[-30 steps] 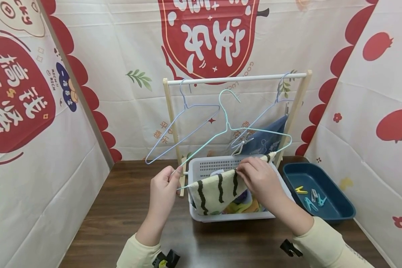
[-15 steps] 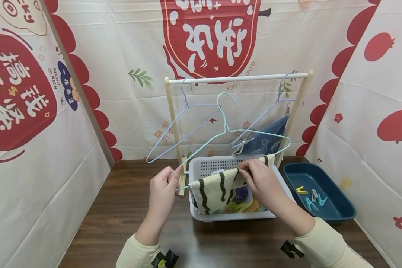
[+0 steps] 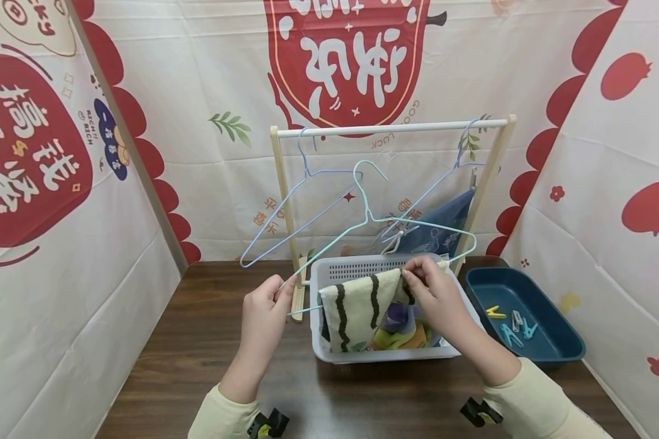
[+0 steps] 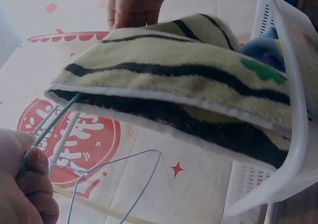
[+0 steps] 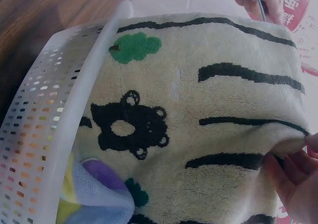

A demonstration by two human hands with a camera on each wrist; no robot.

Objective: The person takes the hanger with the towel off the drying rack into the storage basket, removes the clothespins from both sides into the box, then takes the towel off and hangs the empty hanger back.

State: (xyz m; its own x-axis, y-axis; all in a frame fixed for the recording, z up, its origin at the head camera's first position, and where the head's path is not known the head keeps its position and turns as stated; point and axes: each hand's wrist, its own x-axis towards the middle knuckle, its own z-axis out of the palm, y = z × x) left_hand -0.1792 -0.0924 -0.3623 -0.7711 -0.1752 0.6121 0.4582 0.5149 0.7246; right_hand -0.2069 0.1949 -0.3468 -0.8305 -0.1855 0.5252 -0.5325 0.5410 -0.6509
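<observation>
Standing on a streaky brown table [image 3: 198,347], a rack [image 3: 384,128] with pale posts is seen at twelve o'clock from a white basket [image 3: 384,356] with little holes. At three o'clock, a smooth blue tub [image 3: 554,342] is set. Two thin blue hangers [image 3: 280,210] are hung on the rack, at eleven and one o'clock. Over the basket, one green hanger [image 3: 334,243] is held, and one soft, fuzzy towel [image 3: 357,314] with wavy stripes is draped over its bottom wire. At nine o'clock, the green hanger is pinched by the left hand [image 3: 265,308], fingers curled. At two o'clock, the towel's top edge is pinched between the thumb and finger of the right hand [image 3: 434,294]. Four clips [image 3: 509,335] are seen in the tub.
</observation>
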